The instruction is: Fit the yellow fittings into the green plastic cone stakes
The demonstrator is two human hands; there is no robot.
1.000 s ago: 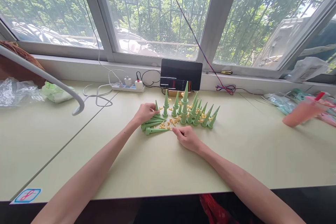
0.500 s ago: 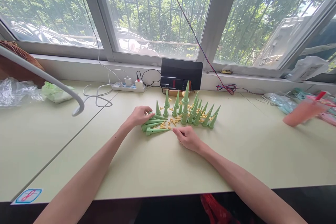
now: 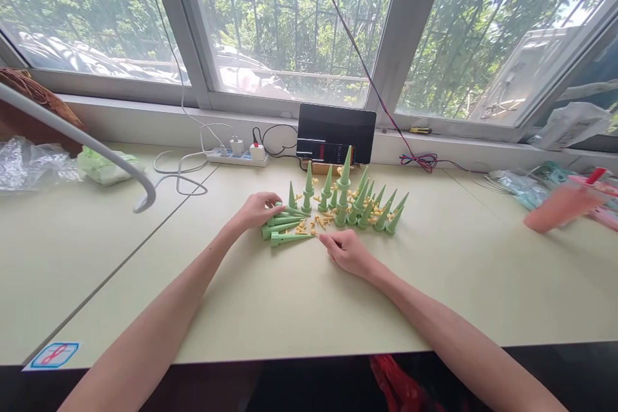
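My left hand [image 3: 259, 209] is closed at the back of a small pile of lying green plastic spikes [image 3: 282, 228], its thumb and fingers on the rearmost one. One more green spike [image 3: 290, 240] lies in front, its tip pointing at my right hand [image 3: 348, 252]. That hand's thumb and index finger pinch a small yellow plastic piece [image 3: 315, 233], mostly hidden by the fingertips. Loose yellow pieces [image 3: 301, 228] are scattered between the hands. Behind them stand several upright green spikes [image 3: 342, 199], some stacked, with yellow pieces attached to some.
A dark tablet [image 3: 337, 132] leans by the window sill behind the spikes. A power strip [image 3: 236, 156] with white cables is at the back left. At right stands a pink drink cup [image 3: 555, 203] near plastic bags. A white curved bar [image 3: 96, 148] crosses the left side.
The view has shifted slightly. Both hands stay almost in the same place, the left at the pile and the right still pinching near the loose yellow pieces.
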